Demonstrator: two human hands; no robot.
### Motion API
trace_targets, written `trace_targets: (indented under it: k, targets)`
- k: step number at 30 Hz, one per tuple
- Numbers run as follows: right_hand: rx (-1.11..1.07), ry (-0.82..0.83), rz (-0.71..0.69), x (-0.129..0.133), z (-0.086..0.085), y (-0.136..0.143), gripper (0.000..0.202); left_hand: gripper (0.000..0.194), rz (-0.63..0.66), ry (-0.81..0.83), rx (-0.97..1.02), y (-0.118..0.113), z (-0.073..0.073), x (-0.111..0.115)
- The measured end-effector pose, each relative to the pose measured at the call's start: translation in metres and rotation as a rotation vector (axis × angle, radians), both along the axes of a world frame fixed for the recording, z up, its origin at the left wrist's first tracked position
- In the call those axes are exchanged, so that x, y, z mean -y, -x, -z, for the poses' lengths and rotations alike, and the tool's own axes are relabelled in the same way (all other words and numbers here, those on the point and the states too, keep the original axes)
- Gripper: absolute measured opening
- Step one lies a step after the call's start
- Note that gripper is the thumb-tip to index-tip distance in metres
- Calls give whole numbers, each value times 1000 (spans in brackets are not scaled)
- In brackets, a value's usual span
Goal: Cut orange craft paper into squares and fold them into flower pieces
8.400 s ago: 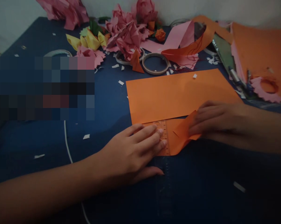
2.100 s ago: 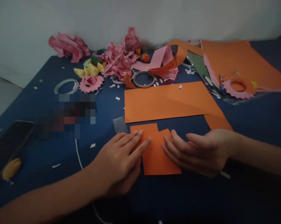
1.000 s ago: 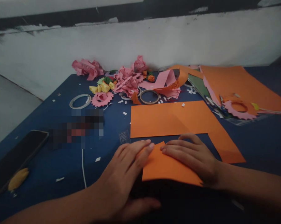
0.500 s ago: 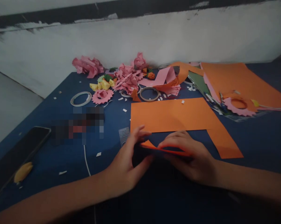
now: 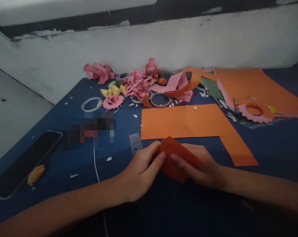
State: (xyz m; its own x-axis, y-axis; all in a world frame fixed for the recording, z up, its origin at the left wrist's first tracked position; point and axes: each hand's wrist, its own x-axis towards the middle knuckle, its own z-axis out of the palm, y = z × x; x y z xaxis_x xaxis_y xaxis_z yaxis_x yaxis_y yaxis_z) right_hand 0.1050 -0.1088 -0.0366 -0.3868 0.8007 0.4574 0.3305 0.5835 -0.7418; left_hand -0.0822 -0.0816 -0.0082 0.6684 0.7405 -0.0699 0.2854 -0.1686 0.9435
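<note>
Between my two hands is a small folded piece of orange paper [image 5: 180, 161], tilted so that its broad face shows. My left hand [image 5: 145, 168] pinches its left edge, the thumb lying on the near face and the fingers behind. On the other side my right hand [image 5: 203, 164] grips it in the same way, thumb in front. Just beyond the hands an orange paper sheet [image 5: 181, 121] lies flat, and an orange strip [image 5: 239, 149] runs from its right end toward me. A clear ruler [image 5: 135, 142] is partly covered by my left hand.
Crumpled pink paper [image 5: 139, 84], tape rolls [image 5: 92, 104] and paper scraps lie along the back of the blue table. A phone [image 5: 27, 161] and a white cable [image 5: 96, 166] are at left. Larger orange sheets [image 5: 257, 85] rest at back right, with a pink scalloped ring on them.
The orange paper has turned from nearly edge-on to showing its broad face. My left fingers have closed onto it. The whole view has shifted slightly.
</note>
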Motion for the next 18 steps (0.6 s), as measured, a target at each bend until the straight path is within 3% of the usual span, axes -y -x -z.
trace_targets:
  k: [5, 8, 11, 13, 18]
  targets:
    - [6, -17, 109, 2, -2, -1, 28, 27, 29, 21, 52, -3, 0, 12]
    - [54, -41, 158, 2, -1, -2, 20, 28, -50, -1, -3, -3, -2, 7]
    - [185, -100, 201, -2, 2, -7, 13, 31, -302, -265, -286, 6, -6, -21]
    - [316, -196, 236, -7, 6, -13, 14, 29, -426, -347, -405, 18, -7, -47]
    - [736, -546, 241, -18, 11, -26, 21, 19, -571, -467, -703, 44, -2, -93]
